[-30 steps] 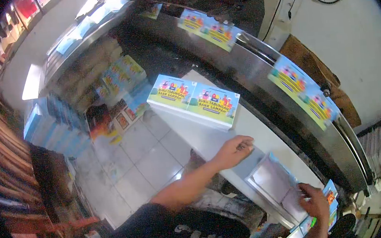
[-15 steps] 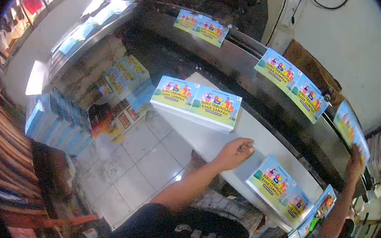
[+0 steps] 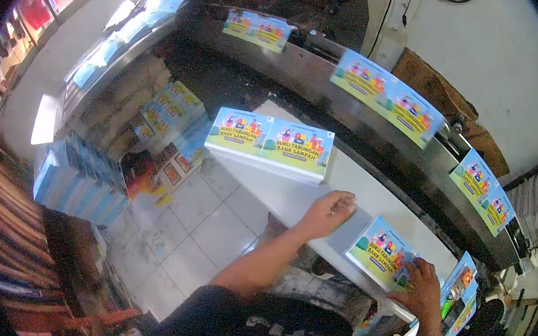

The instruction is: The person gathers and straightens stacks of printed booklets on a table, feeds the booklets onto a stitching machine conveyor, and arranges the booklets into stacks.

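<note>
My left hand [image 3: 330,214] rests over the edge of the white table [image 3: 265,191], fingers curled in, with no object visible in it. At the lower right, my right hand [image 3: 419,283] lies on the top sheet of the near stack of printed covers [image 3: 380,251], its fingers bent over the sheet; whether they grip it is unclear. A thick stack of the same blue and yellow covers [image 3: 270,143] sits farther up the table. Printed sheets [image 3: 388,97] sit spaced along the dark metal rail, one more [image 3: 484,191] near its right end.
The long metal rail [image 3: 312,73] curves behind the table. Tall paper stacks [image 3: 79,180] stand on the floor at left, with more printed piles [image 3: 176,109] behind. Colourful sheets [image 3: 459,292] lie at the table's lower right end. A cable hangs on the wall.
My right hand has come back from the rail's right end to the near stack, leaving a sheet on the rail. The sheets along the rail have shifted up and left. My left hand stays put.
</note>
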`<state>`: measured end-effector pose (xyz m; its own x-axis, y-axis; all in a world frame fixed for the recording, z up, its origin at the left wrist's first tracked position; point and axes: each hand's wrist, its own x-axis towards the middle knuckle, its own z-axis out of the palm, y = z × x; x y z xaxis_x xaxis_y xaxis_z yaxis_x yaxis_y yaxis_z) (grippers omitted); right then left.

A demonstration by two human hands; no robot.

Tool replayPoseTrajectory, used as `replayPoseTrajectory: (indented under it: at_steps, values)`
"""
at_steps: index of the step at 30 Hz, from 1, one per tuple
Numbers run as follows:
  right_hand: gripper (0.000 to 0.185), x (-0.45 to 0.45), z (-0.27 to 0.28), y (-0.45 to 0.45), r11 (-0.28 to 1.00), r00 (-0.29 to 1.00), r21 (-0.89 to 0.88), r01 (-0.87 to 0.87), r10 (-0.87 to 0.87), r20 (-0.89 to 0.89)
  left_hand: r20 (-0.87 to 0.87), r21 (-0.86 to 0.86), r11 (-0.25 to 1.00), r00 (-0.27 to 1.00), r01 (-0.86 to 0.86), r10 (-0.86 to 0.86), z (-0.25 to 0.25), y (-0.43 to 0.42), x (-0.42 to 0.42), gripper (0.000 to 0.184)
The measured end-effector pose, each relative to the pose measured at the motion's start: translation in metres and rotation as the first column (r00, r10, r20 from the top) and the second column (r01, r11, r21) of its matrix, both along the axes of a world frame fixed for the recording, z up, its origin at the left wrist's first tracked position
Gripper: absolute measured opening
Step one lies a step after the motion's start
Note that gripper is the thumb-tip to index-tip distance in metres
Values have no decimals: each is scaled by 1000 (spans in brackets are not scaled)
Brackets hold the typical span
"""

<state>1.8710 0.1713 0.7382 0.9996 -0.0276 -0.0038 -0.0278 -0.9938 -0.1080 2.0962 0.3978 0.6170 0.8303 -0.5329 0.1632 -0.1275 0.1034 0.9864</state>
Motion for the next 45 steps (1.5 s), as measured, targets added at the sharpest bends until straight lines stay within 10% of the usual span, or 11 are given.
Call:
replayPoseTrajectory:
  at_steps: [8, 10, 13, 14, 16, 20, 24, 30, 33, 39, 45]
  values:
    - [60, 16, 34, -26, 838, 910, 453, 306, -117, -399, -7, 7, 1000, 1000, 7, -7, -2, 3, 0, 34]
    - [38, 18, 51, -42, 951, 916, 154, 269, -203, -347, -6, -33, 999, 1000, -8, 8, 1, 3, -1, 34]
    - [15, 31, 71, -92, 973, 978, 107, 206, -209, 23, -12, -7, 1000, 1000, 6, -6, 4, 4, -2, 35]
    - [22, 40, 99, -96, 868, 867, 39, 495, -491, -85, -24, -32, 999, 1000, 15, -16, 0, 3, -2, 35]
    - [29, 32, 104, -165, 933, 836, 30, 358, -335, 436, -35, -56, 998, 999, 19, -21, -4, 2, 0, 35]
    - [34, 56, 117, -199, 929, 594, 55, 366, -279, 754, -17, -10, 1000, 1000, 11, -11, -4, 1, -2, 36]
    - [35, 53, 29, -270, 871, 845, -340, 354, -142, 516, -3, 45, 999, 1000, 21, -21, 1, 6, -1, 35]
    - [36, 22, -22, -212, 916, 858, -85, 393, -332, 391, 32, 59, 998, 999, 33, -35, -1, 5, 0, 36]
    - [52, 14, 16, -80, 857, 928, 384, 344, -372, -2, -17, 4, 1000, 1000, 3, -3, 2, 2, -1, 36]
    - [84, 6, 17, 9, 999, 998, 1, 33, -33, -48, -28, -10, 1000, 1000, -8, 7, -2, 3, 0, 37]
    - [93, 12, 15, -21, 908, 947, 341, 244, -148, -285, -42, 79, 995, 997, 60, -56, 10, 7, 3, 38]
